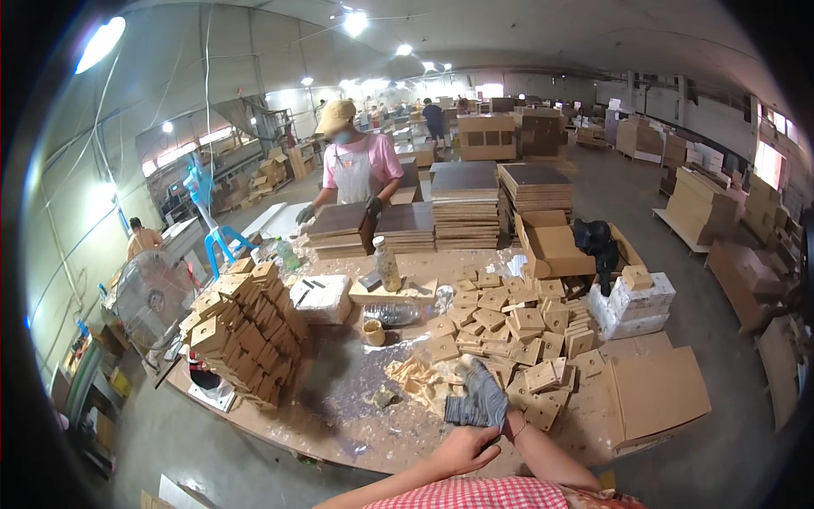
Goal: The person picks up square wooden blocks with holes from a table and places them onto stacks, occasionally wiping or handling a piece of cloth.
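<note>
My bare left hand (464, 450) reaches across to my right wrist, its fingertips pinching the edge of a grey work glove. That glove covers my right hand (482, 399), which hovers over the near side of the workbench. A ribbed grey part juts out to the left of it; I cannot tell whether it belongs to a second glove. How the gloved fingers are bent is unclear. Just beyond lies a crumpled heap of yellowish scraps (417, 379). To the right spreads a loose pile of small wooden blocks with holes (517, 322).
Stacked wooden blocks (250, 331) rise at the bench's left. Bottles (387, 265), a small cup (373, 332) and a white wrapped packet (320, 299) sit mid-bench. An open cardboard box (547, 242) stands at the back right. Opposite, a person in pink (360, 165) handles stacked dark boards (342, 225).
</note>
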Action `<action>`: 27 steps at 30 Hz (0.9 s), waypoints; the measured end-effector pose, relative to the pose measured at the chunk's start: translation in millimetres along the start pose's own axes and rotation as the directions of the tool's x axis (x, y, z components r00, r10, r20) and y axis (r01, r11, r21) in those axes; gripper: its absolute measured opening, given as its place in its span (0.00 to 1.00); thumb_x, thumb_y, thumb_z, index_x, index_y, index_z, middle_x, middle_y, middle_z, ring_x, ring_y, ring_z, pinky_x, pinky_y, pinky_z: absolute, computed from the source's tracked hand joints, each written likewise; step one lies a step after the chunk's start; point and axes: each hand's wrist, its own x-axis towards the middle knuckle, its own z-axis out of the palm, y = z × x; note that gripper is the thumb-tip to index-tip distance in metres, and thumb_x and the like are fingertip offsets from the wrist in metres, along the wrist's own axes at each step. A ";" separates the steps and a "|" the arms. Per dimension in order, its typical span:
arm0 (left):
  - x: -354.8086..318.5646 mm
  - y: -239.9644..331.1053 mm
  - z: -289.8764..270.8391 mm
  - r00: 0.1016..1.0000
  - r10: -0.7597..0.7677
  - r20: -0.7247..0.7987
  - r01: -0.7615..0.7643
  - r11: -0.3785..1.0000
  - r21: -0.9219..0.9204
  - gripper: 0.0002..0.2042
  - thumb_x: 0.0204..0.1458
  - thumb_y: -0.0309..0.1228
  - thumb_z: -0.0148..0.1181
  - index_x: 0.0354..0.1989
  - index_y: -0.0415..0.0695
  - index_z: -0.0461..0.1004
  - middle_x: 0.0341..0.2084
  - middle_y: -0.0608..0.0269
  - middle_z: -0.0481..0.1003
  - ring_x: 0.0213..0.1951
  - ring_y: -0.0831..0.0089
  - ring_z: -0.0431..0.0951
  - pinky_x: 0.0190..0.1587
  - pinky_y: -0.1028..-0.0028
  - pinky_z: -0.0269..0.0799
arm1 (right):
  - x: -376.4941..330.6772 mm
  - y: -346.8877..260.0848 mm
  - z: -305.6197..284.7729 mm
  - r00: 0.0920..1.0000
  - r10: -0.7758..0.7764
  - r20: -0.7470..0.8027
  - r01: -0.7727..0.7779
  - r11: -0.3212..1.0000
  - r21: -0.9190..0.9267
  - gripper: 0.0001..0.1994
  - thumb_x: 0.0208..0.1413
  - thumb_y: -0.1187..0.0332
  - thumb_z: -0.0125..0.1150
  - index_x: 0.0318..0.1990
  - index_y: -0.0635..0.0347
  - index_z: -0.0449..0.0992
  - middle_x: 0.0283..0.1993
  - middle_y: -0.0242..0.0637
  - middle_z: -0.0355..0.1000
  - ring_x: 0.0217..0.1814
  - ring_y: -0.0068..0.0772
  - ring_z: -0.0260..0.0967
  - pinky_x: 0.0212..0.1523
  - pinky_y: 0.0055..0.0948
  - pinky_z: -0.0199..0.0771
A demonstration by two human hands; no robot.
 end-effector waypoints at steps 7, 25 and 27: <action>-5.7 -1.2 8.5 0.990 -0.134 -0.050 0.142 0.968 0.209 0.17 0.50 0.46 0.54 0.32 0.43 0.69 0.14 0.53 0.70 0.21 0.54 0.74 0.25 0.61 0.69 | -23.0 33.2 -43.2 0.985 0.163 -0.065 -0.175 0.932 -0.318 0.24 0.56 0.62 0.49 0.61 0.53 0.61 0.60 0.50 0.61 0.65 0.49 0.55 0.65 0.48 0.53; 0.2 11.5 10.6 0.942 -0.041 -0.332 0.134 0.956 0.262 0.10 0.46 0.34 0.65 0.38 0.50 0.79 0.31 0.66 0.73 0.31 0.67 0.77 0.32 0.73 0.74 | -33.2 10.7 -23.9 0.989 -0.119 0.091 0.053 -0.290 -0.955 0.29 0.54 0.48 0.44 0.61 0.50 0.63 0.64 0.48 0.56 0.67 0.53 0.50 0.66 0.51 0.47; 1.1 9.5 13.5 0.940 -0.030 -0.340 0.125 0.958 0.259 0.09 0.47 0.34 0.64 0.37 0.50 0.79 0.30 0.66 0.72 0.31 0.67 0.77 0.31 0.72 0.74 | -20.7 2.6 -16.3 0.989 -0.122 0.088 0.020 -0.476 -0.879 0.31 0.54 0.44 0.42 0.62 0.49 0.63 0.66 0.48 0.55 0.68 0.54 0.48 0.67 0.51 0.45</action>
